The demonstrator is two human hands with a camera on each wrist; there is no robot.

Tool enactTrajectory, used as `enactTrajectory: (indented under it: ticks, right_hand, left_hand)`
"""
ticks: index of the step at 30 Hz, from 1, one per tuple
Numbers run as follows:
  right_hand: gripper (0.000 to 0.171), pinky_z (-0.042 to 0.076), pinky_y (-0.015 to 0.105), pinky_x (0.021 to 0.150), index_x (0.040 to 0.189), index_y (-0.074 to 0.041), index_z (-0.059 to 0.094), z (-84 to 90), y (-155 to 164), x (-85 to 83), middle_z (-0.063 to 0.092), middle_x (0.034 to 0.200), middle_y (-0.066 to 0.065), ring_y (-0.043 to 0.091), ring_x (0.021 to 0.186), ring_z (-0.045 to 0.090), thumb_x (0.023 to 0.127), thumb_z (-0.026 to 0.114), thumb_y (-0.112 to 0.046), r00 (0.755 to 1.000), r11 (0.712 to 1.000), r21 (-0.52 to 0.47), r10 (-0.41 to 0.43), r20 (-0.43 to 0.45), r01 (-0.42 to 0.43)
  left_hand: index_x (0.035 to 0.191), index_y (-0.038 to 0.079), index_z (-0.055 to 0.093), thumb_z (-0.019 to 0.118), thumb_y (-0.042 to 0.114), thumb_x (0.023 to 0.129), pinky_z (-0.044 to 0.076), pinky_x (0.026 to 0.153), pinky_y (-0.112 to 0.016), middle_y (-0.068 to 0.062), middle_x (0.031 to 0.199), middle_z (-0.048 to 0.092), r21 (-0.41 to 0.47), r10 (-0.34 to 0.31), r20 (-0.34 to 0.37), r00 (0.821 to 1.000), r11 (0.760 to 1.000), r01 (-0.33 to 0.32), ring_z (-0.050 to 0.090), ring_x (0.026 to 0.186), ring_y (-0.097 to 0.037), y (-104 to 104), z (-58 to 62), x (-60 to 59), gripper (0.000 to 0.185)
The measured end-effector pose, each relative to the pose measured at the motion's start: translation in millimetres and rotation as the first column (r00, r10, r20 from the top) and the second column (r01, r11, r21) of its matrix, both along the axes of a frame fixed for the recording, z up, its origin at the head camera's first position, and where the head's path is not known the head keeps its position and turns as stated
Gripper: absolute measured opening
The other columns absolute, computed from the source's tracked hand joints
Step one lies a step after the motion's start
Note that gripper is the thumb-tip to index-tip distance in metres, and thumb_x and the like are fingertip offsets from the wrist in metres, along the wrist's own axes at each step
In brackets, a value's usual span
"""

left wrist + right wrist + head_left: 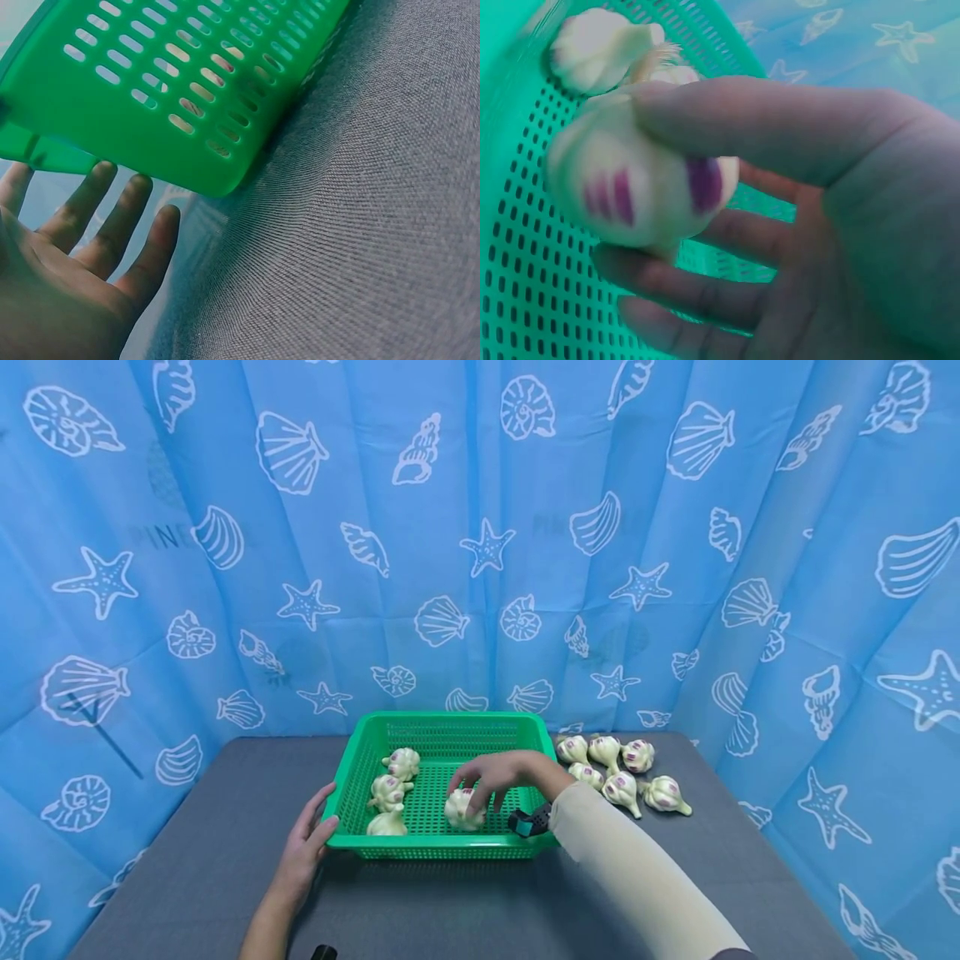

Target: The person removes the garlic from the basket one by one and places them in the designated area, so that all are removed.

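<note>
Steadying green slotted plastic basket with flat left hand; right hand pinching white purple-streaked garlic bulb (lowering gently advised).

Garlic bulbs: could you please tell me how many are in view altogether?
10. Four are in the green basket: three at its left, one held by the right hand. Six lie on the table right of it. Others may be hidden.

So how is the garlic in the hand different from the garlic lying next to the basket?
The garlic in the right hand is a single bulb, gripped by the right hand inside the green basket. The garlic beside the basket is a group of six bulbs lying untouched on the grey table. Both are whitish with purple streaks.
</note>
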State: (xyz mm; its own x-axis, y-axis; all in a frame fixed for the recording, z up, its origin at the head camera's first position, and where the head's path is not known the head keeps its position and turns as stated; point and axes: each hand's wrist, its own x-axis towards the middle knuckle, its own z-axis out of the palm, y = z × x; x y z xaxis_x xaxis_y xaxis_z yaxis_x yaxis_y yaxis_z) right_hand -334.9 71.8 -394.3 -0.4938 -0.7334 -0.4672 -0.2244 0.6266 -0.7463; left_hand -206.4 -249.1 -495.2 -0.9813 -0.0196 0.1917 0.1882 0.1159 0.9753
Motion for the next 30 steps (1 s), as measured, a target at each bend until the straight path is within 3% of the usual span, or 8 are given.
enactTrajectory:
  ticks: [5,14,18,23,27,30]
  right_hand:
    - [0.041,0.051,0.051,0.075,0.125,-0.019,0.060,7.0,12,4.4,0.052,0.122,0.006,0.022,0.087,0.060,0.087,0.074,-0.019,0.992,0.995,-0.081,-0.059,-0.114,0.049]
    - [0.042,0.045,0.033,0.055,0.131,-0.009,0.057,12.8,31,18.3,0.058,0.113,0.009,0.019,0.067,0.057,0.092,0.068,-0.019,0.945,0.951,-0.289,-0.188,-0.269,0.107]
    - [0.043,0.043,0.034,0.056,0.131,-0.004,0.055,12.1,40,26.4,0.058,0.107,0.012,0.020,0.068,0.056,0.092,0.068,-0.017,0.911,0.903,-0.406,-0.280,-0.304,0.143]
    - [0.046,0.049,0.035,0.063,0.133,0.000,0.053,12.0,50,39.2,0.055,0.116,0.017,0.024,0.078,0.061,0.092,0.067,-0.013,0.856,0.823,-0.526,-0.417,-0.305,0.214]
    - [0.044,0.050,0.033,0.064,0.132,0.004,0.052,17.6,56,54.2,0.056,0.117,0.022,0.027,0.076,0.062,0.091,0.067,-0.007,0.811,0.765,-0.595,-0.499,-0.307,0.245]
    - [0.043,0.048,0.030,0.059,0.130,0.005,0.054,27.9,60,71.3,0.057,0.114,0.023,0.027,0.072,0.060,0.090,0.068,-0.005,0.758,0.742,-0.617,-0.554,-0.345,0.263]
  left_hand:
    - [0.155,0.012,0.020,0.044,0.023,0.106,0.047,0.081,-0.024,-0.028,0.153,0.023,0.017,-0.002,0.033,0.999,1.000,0.001,0.049,0.107,0.005,0,1.3,-1.9,0.056]
    - [0.154,0.010,0.021,0.043,0.019,0.106,0.047,0.081,-0.024,-0.029,0.152,0.024,0.012,-0.003,0.007,1.000,1.000,0.003,0.050,0.107,0.003,0,0.7,0.1,0.054]
    - [0.154,0.010,0.021,0.043,0.019,0.106,0.047,0.080,-0.024,-0.029,0.151,0.026,0.010,-0.005,-0.003,1.000,1.000,0.005,0.051,0.106,0.003,0,-0.3,0.3,0.054]
    - [0.155,0.011,0.020,0.043,0.021,0.106,0.047,0.081,-0.025,-0.029,0.151,0.025,0.023,-0.007,0.022,1.000,1.000,0.007,0.051,0.107,0.003,1,0.8,-1.6,0.055]
    - [0.155,0.012,0.020,0.043,0.023,0.106,0.047,0.081,-0.025,-0.027,0.152,0.023,0.028,-0.011,0.032,0.999,1.000,0.010,0.049,0.108,0.003,0,0.3,-2.3,0.056]
    - [0.155,0.013,0.020,0.044,0.025,0.106,0.047,0.081,-0.025,-0.025,0.153,0.023,0.022,-0.008,0.041,0.999,1.000,0.007,0.049,0.109,0.002,-1,-0.7,-2.6,0.056]
